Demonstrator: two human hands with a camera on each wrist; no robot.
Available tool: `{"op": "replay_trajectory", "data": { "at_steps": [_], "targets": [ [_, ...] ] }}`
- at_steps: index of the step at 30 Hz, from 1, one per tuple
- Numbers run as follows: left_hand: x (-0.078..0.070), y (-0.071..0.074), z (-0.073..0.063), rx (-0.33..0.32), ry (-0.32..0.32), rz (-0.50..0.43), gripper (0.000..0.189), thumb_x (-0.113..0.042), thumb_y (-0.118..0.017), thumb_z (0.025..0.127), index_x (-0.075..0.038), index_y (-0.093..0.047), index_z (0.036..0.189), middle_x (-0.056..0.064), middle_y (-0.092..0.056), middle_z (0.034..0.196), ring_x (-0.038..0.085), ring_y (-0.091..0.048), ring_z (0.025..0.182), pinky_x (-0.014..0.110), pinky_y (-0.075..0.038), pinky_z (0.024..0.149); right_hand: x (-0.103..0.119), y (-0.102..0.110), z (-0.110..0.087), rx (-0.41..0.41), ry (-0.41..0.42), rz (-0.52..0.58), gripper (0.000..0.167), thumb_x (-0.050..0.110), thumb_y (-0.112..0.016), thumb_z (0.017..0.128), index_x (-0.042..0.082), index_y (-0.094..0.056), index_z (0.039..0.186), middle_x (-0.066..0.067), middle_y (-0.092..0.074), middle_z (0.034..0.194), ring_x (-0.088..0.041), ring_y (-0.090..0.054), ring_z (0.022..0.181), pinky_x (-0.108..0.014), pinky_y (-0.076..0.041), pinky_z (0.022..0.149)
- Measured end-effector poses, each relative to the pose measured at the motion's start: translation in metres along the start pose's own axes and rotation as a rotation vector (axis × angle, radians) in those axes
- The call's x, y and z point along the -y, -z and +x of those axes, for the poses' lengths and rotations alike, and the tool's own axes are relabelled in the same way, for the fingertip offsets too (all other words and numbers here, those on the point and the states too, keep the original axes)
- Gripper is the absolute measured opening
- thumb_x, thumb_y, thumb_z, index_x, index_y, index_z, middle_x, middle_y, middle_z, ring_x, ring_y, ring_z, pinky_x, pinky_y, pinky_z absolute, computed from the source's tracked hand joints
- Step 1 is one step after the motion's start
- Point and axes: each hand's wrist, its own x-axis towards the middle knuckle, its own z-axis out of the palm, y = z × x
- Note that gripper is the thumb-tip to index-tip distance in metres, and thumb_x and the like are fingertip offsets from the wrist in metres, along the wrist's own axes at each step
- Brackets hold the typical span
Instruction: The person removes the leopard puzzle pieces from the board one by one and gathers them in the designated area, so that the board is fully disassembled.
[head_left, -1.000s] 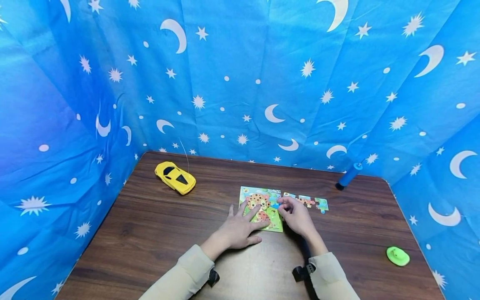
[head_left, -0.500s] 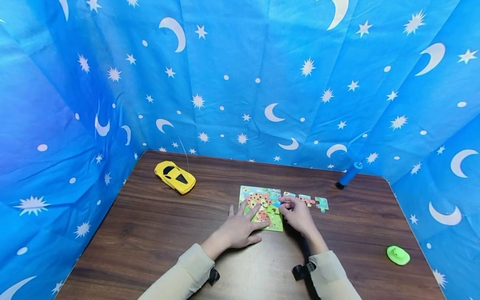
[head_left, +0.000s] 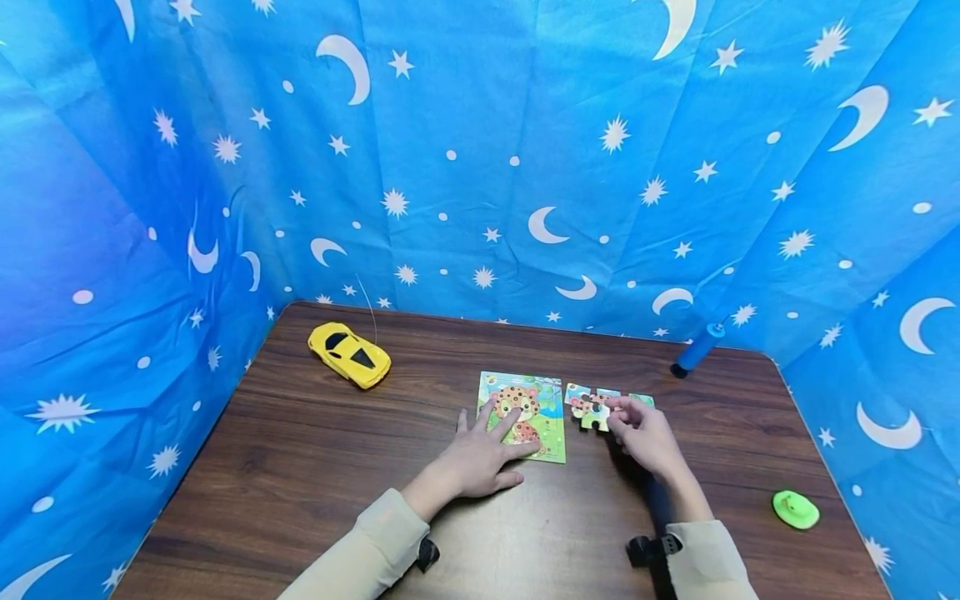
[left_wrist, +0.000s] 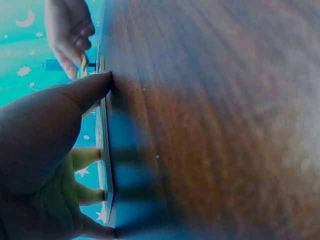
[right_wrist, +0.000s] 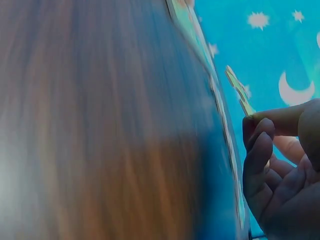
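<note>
My left hand [head_left: 480, 458] lies with spread, straight fingers on the lower left of a square puzzle board [head_left: 555, 450] picturing a spotted leopard cub. In the left wrist view its fingertips press on the board's edge and face. My right hand [head_left: 648, 437] pinches a jigsaw piece [head_left: 595, 418] between thumb and fingers, to the right of the board. The right wrist view has this jigsaw piece [right_wrist: 239, 92] raised clear above the table. Behind it, several loose jigsaw pieces [head_left: 576, 390] lie in a row, partly covered by the held piece and the fingers.
A yellow toy car [head_left: 349, 356] with a thin antenna stands at the back left of the wooden table [head_left: 337, 467]. At the back right is a blue pump-like cylinder [head_left: 699, 350]. A small green hat-shaped thing [head_left: 796, 510] lies near the right edge. Blue star-patterned cloth [head_left: 480, 167] surrounds the table.
My right hand has lifted the jigsaw piece off the right side of the board and carried it rightward, over the loose pieces. My left hand has stayed in place.
</note>
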Motion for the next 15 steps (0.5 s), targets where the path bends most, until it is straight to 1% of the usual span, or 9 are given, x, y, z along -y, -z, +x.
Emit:
{"op": "replay_trajectory", "data": {
  "at_steps": [4,10,15],
  "targets": [
    [0.000,-0.001,0.000,-0.003,-0.004,-0.007,0.056,-0.058,-0.051,0.105,-0.050,-0.037,0.158,0.008,-0.016,0.173,0.050,-0.002,0.155,0.081,-0.026,0.106,-0.014,0.022,-0.008,-0.006,-0.016,-0.041,0.032,0.004,-0.060,0.103,-0.003,-0.061,0.135,-0.017,-0.068,0.099,-0.019,-0.059,0.068,-0.031,-0.053,0.056],
    [-0.001,0.000,0.000,0.005,0.004,0.000,0.056,-0.058,-0.051,0.104,-0.050,-0.038,0.158,0.008,-0.016,0.173,0.051,-0.005,0.155,0.081,-0.026,0.106,-0.033,0.049,-0.018,-0.013,-0.051,-0.100,0.033,0.008,-0.060,0.105,-0.004,-0.059,0.135,-0.014,-0.067,0.098,-0.021,-0.060,0.072,-0.032,-0.055,0.058],
    [-0.001,0.000,0.000,0.009,0.005,0.001,0.056,-0.059,-0.051,0.105,-0.051,-0.038,0.158,0.007,-0.016,0.173,0.051,-0.005,0.154,0.081,-0.026,0.107,-0.043,0.067,-0.022,0.013,-0.057,-0.138,0.035,0.013,-0.059,0.107,-0.004,-0.059,0.138,-0.015,-0.067,0.101,-0.023,-0.061,0.076,-0.034,-0.056,0.060]
  ]
}}
